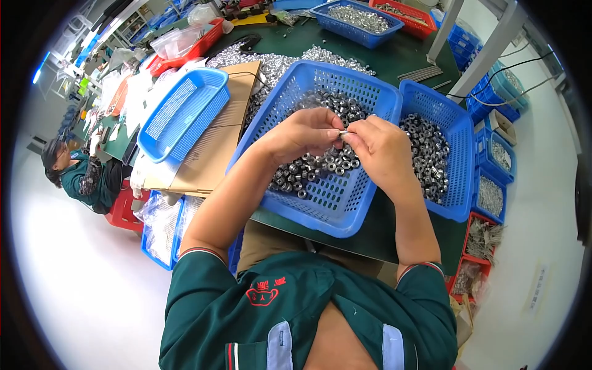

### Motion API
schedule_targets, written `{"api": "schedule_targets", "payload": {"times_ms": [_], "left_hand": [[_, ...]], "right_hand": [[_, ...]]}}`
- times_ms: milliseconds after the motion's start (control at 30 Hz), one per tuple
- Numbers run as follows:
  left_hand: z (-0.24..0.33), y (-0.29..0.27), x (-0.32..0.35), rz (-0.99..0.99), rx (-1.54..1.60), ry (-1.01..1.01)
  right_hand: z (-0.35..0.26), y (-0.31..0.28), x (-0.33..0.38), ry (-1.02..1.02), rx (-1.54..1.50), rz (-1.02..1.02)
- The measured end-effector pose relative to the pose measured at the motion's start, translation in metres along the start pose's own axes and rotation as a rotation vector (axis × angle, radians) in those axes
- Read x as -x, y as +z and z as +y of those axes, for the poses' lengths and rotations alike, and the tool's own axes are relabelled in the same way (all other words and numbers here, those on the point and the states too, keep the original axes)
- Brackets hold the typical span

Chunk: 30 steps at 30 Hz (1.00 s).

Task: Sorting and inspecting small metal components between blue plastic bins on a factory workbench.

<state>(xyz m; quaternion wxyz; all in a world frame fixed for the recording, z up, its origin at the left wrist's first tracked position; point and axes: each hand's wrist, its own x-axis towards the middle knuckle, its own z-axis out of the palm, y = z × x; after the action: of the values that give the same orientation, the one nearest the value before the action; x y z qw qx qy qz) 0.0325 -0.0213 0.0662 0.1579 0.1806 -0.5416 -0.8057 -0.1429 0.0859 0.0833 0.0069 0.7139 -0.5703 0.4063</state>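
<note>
Over a large blue perforated basket [336, 222], my left hand [302, 134] and my right hand [385, 153] meet, thumbs and fingertips pinched together. Between them shows a small shiny metal piece [343, 132]; its exact kind is mostly hidden by the fingers. Below the hands, short ring-shaped metal parts [302, 169] lie heaped in the basket, with part of its slotted bottom showing. A second blue basket [459, 166], touching the first on the right, holds more such metal rings [427, 154].
To the left, a shallow blue basket [166, 145] rests on flat cardboard [213, 154]. Loose silver parts [271, 66] cover the green table [290, 38] behind. Metal rods [421, 73] lie at the back right, near a grey post [445, 31]. A co-worker [83, 172] sits far left.
</note>
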Motion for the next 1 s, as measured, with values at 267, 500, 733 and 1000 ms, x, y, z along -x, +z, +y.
{"api": "schedule_targets", "payload": {"times_ms": [267, 500, 733, 1000], "left_hand": [[0.0, -0.002, 0.004, 0.035, 0.076, -0.022], [-0.001, 0.001, -0.006, -0.029, 0.059, 0.104], [0.016, 0.018, -0.014, 0.043, -0.15, -0.032], [0.007, 0.116, -0.109, -0.35, -1.042, 0.202]], "right_hand": [[-0.005, 0.008, -0.002, -0.182, 0.098, 0.106], [0.001, 0.017, 0.007, 0.117, 0.006, 0.106], [-0.009, -0.008, 0.003, 0.063, 0.098, 0.218], [-0.066, -0.047, 0.038, -0.386, -0.249, 0.115]]}}
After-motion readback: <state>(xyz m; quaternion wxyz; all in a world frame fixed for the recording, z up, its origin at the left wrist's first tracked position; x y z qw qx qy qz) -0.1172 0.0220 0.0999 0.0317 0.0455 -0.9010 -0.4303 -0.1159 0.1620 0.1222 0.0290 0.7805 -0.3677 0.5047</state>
